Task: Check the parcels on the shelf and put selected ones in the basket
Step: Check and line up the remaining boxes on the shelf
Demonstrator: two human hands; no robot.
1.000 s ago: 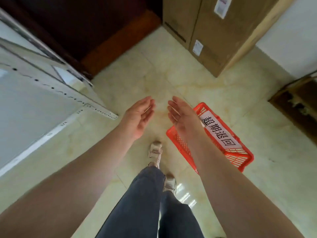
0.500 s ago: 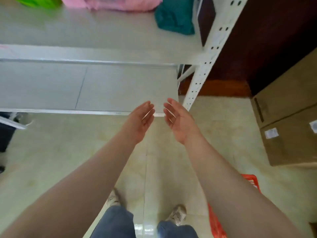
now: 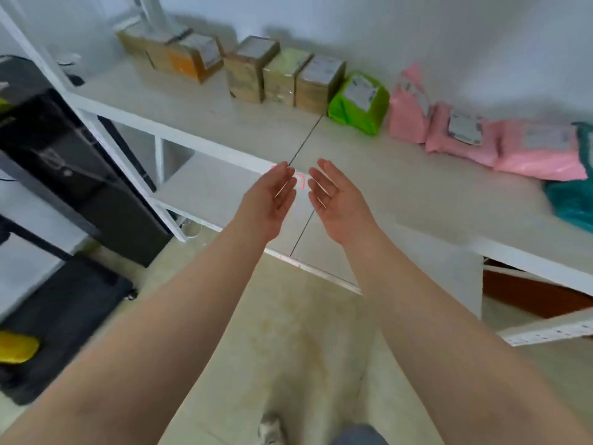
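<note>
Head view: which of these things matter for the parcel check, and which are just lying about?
Job:
shelf
cardboard boxes
green bag
pink bags
teal bag
left hand and right hand, both empty

Lying about:
black cabinet
yellow item

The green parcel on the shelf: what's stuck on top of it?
A pale printed label sits on the green parcel, but the picture is too blurred to read it. What the bag holds is hidden.
</note>
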